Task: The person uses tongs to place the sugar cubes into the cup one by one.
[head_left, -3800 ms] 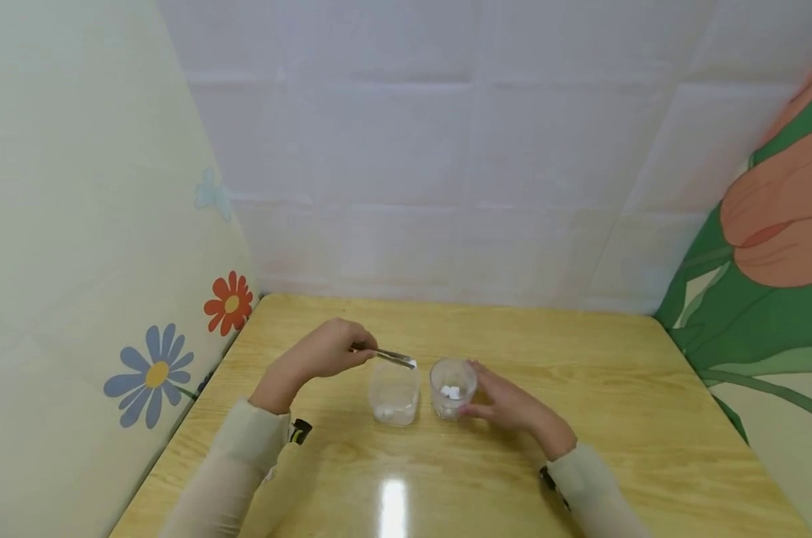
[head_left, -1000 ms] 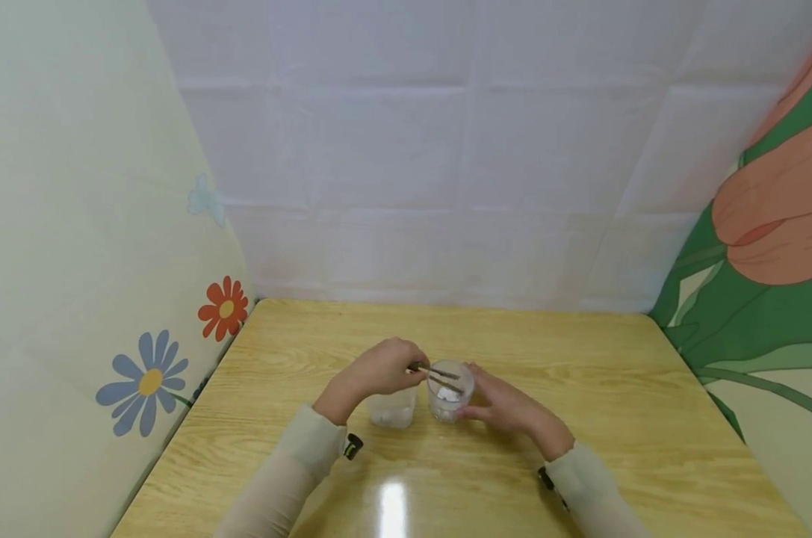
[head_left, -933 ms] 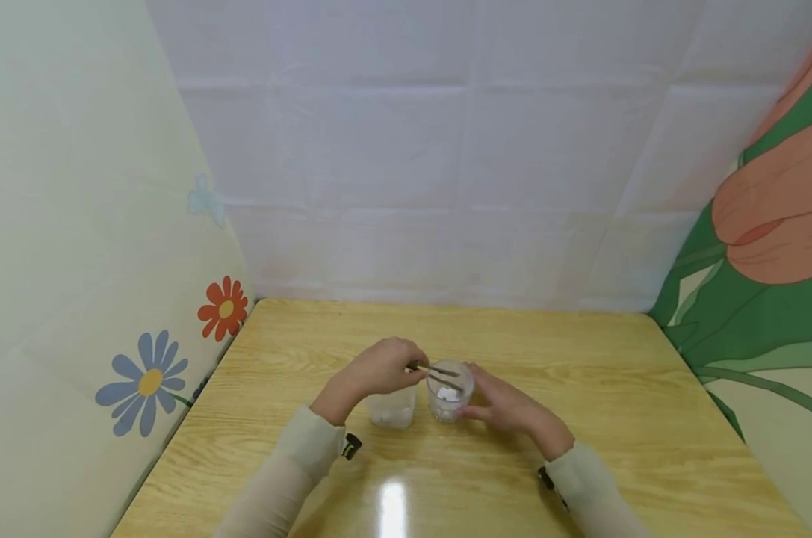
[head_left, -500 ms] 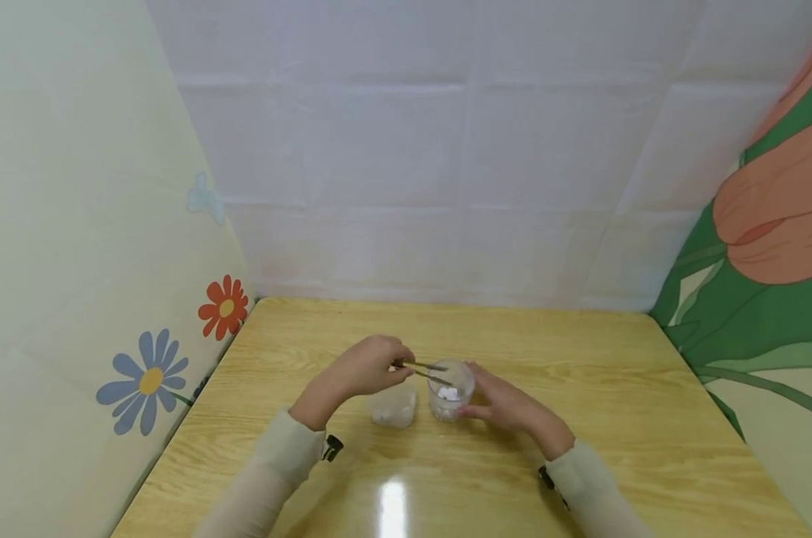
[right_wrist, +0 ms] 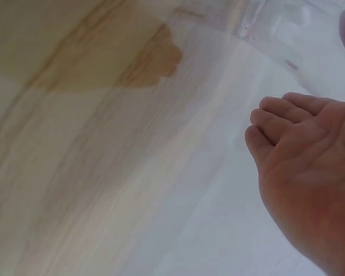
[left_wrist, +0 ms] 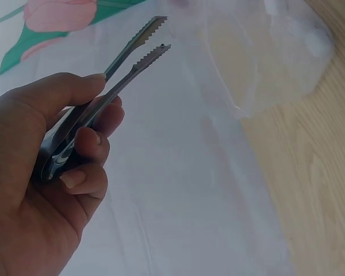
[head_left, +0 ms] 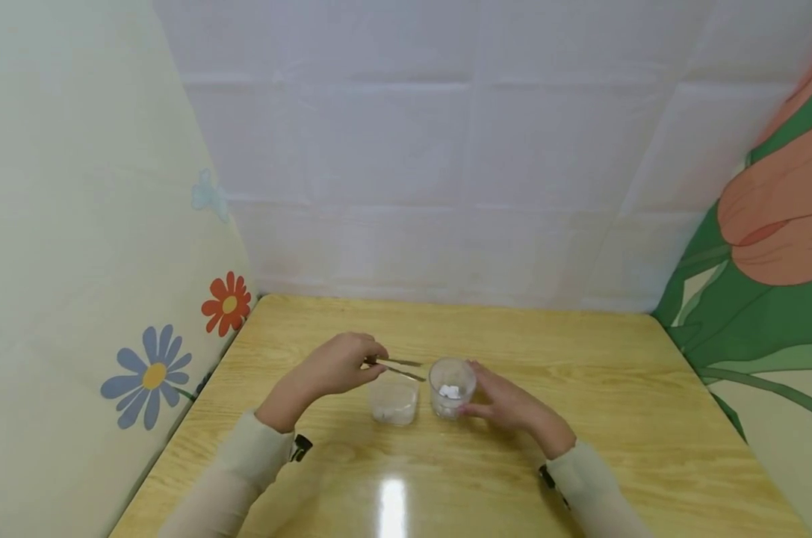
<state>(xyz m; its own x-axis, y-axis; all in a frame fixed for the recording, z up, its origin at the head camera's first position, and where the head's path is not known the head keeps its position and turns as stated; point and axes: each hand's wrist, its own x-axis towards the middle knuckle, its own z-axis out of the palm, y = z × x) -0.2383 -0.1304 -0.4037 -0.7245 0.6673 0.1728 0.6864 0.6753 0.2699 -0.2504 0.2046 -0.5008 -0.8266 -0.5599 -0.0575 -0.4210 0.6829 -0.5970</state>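
Note:
My left hand (head_left: 338, 364) grips small metal tongs (left_wrist: 142, 62) with serrated tips; the left wrist view shows the two arms apart and nothing between them. In the head view the tips are above the back of a clear plastic box (head_left: 394, 403), in which a few whitish bits show faintly. Just right of that box stands a clear cup (head_left: 438, 379) with white pieces (head_left: 450, 391) inside. My right hand (head_left: 509, 400) holds the cup from its right side, thumb in front and fingers behind. In the right wrist view the palm (right_wrist: 310, 172) is visible, with the cup only partly seen.
Both containers stand on a wood-grain table (head_left: 580, 373). A white cloth backdrop (head_left: 412, 149) rises behind its far edge. Flower-printed sheets flank the left (head_left: 76, 261) and right (head_left: 782, 359) sides.
From over the cup, my left hand has drawn back leftward with the tongs to the box. A white bit was at the tongs' tips in the oldest frame. My right hand stays at the cup.

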